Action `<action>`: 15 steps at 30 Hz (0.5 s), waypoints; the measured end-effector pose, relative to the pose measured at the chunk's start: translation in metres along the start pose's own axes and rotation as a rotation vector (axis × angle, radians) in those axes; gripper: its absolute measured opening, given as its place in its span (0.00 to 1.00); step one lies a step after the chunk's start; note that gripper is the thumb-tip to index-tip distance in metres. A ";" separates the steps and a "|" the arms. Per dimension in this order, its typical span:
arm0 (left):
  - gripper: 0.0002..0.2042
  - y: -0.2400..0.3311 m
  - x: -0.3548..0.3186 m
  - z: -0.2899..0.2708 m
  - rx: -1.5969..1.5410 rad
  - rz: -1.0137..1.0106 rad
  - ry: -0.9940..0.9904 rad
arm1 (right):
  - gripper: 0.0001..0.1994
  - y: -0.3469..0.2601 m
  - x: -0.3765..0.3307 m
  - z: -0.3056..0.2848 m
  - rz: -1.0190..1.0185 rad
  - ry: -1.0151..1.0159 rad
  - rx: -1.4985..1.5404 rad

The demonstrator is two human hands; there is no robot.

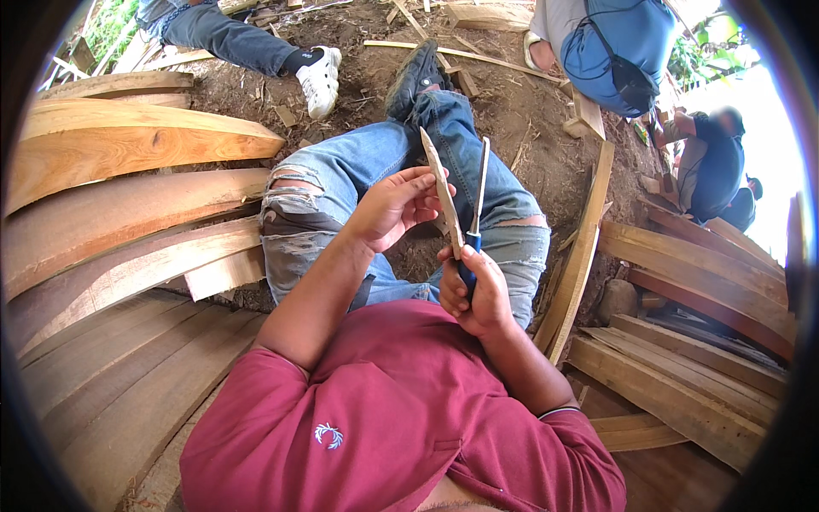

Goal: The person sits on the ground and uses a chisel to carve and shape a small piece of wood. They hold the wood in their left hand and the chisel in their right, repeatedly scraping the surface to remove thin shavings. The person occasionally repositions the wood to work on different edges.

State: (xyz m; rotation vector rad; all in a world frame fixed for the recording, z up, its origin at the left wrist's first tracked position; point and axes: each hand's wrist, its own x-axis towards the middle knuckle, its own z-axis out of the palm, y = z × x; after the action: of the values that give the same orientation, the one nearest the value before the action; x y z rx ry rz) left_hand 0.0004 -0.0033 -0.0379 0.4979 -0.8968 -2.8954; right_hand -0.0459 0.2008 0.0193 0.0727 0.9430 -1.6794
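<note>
My left hand (394,205) grips a thin pointed sliver of pale wood (443,189) that stands nearly upright above my lap. My right hand (474,292) is closed around the blue handle of a knife (474,229), its narrow blade pointing up just right of the wood piece. Both hands meet over my knees, which are in torn blue jeans (358,171). The lower end of the wood piece touches my right thumb.
Curved wooden planks (119,222) lie stacked at my left, and more boards (682,375) at my right. A long plank (582,256) leans beside my right leg. Bare dirt with wood scraps (512,102) lies ahead. Other people sit at the top left (247,43), top right (614,43) and far right (712,162).
</note>
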 end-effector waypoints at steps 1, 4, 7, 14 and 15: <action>0.13 0.001 -0.001 0.001 -0.022 0.005 0.027 | 0.17 0.001 0.000 -0.001 -0.002 -0.025 0.021; 0.12 0.001 0.001 -0.002 -0.118 0.009 0.088 | 0.18 0.002 0.001 -0.004 -0.020 -0.044 0.044; 0.13 0.001 0.001 -0.005 -0.175 -0.005 0.134 | 0.18 0.003 0.001 -0.005 -0.058 -0.025 0.038; 0.13 -0.001 0.002 -0.010 -0.228 -0.027 0.143 | 0.16 0.007 0.003 -0.012 -0.116 -0.034 -0.043; 0.13 -0.001 0.002 -0.010 -0.232 -0.023 0.137 | 0.16 0.004 0.002 -0.009 -0.121 0.007 -0.062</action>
State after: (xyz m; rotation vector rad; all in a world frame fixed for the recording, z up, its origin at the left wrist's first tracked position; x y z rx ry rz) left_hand 0.0022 -0.0082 -0.0472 0.6777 -0.5318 -2.8911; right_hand -0.0474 0.2048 0.0098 -0.0201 1.0209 -1.7604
